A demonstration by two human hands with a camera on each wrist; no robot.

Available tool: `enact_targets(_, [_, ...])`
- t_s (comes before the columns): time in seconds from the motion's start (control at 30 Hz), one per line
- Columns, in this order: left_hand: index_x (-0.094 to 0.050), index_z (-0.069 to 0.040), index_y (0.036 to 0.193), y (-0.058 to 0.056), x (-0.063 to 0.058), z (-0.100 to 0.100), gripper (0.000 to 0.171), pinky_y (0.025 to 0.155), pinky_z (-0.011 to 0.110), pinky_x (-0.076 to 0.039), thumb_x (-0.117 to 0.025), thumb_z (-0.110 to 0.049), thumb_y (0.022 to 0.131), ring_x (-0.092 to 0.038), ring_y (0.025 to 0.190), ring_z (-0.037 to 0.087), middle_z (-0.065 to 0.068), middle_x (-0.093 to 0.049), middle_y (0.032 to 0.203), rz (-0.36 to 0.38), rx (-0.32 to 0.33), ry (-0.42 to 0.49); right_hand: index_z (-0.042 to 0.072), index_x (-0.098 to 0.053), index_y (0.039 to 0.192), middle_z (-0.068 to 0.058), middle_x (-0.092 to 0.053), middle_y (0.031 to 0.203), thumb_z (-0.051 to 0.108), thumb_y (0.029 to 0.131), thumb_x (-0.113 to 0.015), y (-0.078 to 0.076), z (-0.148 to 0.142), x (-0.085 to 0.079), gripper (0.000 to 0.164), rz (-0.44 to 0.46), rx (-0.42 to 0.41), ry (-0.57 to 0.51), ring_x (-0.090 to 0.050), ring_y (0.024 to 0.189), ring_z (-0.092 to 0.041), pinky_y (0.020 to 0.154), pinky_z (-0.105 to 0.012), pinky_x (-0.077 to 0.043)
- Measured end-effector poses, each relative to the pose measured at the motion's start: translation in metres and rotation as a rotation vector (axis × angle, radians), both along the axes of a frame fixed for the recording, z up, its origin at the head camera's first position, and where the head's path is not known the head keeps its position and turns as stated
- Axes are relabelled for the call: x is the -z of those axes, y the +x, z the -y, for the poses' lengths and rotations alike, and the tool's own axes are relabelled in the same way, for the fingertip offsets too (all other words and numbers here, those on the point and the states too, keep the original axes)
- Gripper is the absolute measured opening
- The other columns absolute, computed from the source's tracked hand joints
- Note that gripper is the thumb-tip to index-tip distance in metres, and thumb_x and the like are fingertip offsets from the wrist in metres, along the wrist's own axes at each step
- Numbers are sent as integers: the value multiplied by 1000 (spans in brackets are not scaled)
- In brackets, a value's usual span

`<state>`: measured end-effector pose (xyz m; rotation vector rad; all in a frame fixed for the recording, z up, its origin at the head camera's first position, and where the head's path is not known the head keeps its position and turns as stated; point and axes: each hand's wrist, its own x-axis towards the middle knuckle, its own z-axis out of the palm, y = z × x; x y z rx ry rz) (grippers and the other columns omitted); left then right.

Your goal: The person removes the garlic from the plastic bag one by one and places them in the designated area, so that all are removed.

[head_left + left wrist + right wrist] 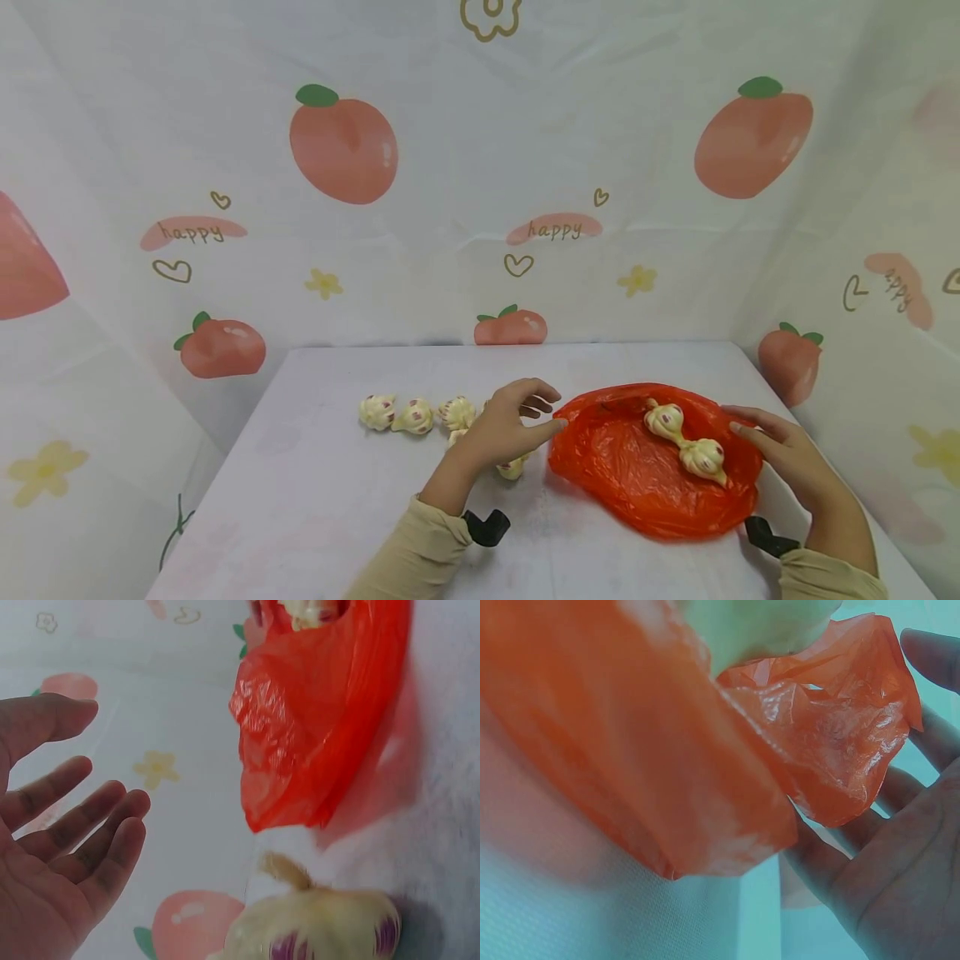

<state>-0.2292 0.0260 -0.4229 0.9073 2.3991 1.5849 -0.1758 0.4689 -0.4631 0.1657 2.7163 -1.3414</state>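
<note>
A red plastic bag (622, 467) lies spread on the table with two garlic bulbs (702, 458) on it. My left hand (498, 429) is held just off the bag's left edge, fingers loosely bent and nothing between them; the left wrist view shows the palm (45, 885) apart from the bag. At the right edge is my right hand (798, 458). In the right wrist view its fingers (821, 859) lie against the outside of the bag, with the thumb (934, 660) spread away. Partly hidden behind my left forearm is a garlic bulb (512, 468).
Several more garlic bulbs stand on the white table (300, 500) left of the bag, among them one at the far left (377, 412) and one beside it (415, 416). A white cloth with printed fruit (343, 150) hangs behind and at both sides.
</note>
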Motion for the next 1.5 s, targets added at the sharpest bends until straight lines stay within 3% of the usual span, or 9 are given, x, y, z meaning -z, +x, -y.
enact_targets(0.17, [-69,-14,123,-2,0,-11,29,103,39,-59,-76,-28,98,-70,118,35,14,-69,127,0,30,19,-2,-48,154,-33,-51,153,43,111,-52,-1,-2,0,62,-9,-9,9,-48,103,16,101,-64,-56])
enact_targets(0.43, [-70,-18,121,-6,-3,-26,26,97,36,-61,-76,-31,99,-72,111,21,-2,-70,120,-23,43,-6,-2,-48,154,-31,-55,150,41,112,-52,-2,-2,2,60,-15,-18,14,-46,99,22,100,-63,-57])
enact_targets(0.67, [-70,-18,122,-9,-4,-36,28,92,24,-59,-76,-33,99,-71,109,18,9,-71,125,-7,54,-21,2,-49,155,-32,-50,154,48,110,-54,1,1,1,64,-5,-10,-9,-47,101,21,103,-65,-54])
enact_targets(1.03, [-69,-21,117,-13,-14,-51,21,89,20,-58,-76,-30,99,-71,107,15,-6,-69,115,-16,82,-35,-2,-49,153,-29,-57,148,40,112,-52,-3,-3,1,59,-22,-24,15,-47,99,23,99,-63,-58])
enact_targets(1.13, [-70,-18,117,-15,-22,-56,21,90,20,-58,-76,-28,99,-71,106,15,-6,-69,113,-40,92,-45,-2,-49,153,-19,-63,143,40,112,-52,-3,-4,1,58,-22,-27,12,-47,99,23,99,-63,-58])
enact_targets(1.2, [-69,-16,118,-17,-29,-58,23,91,20,-58,-76,-26,99,-71,104,12,-4,-69,114,-61,105,-52,-1,-49,153,-3,-67,136,41,112,-52,-2,-4,1,59,-19,-27,5,-47,99,22,99,-64,-58])
enact_targets(1.37, [-68,-12,120,-24,-47,-65,26,93,20,-59,-76,-24,99,-71,104,10,1,-70,117,-107,138,-47,0,-51,152,30,-58,119,44,111,-54,-1,-2,-2,60,-20,-27,-16,-49,100,22,99,-63,-58])
enact_targets(1.43, [-68,-12,121,-27,-53,-68,26,94,19,-58,-76,-24,99,-70,103,7,1,-70,118,-109,144,-39,0,-52,152,34,-57,117,42,111,-53,-1,-3,-1,59,-25,-31,-17,-50,100,22,98,-61,-60])
enact_targets(1.5, [-68,-12,121,-28,-57,-72,27,93,18,-57,-76,-25,98,-69,103,6,1,-70,118,-100,143,-32,0,-51,152,39,-54,114,40,112,-53,-2,-4,0,57,-28,-33,-12,-50,100,23,95,-51,-63])
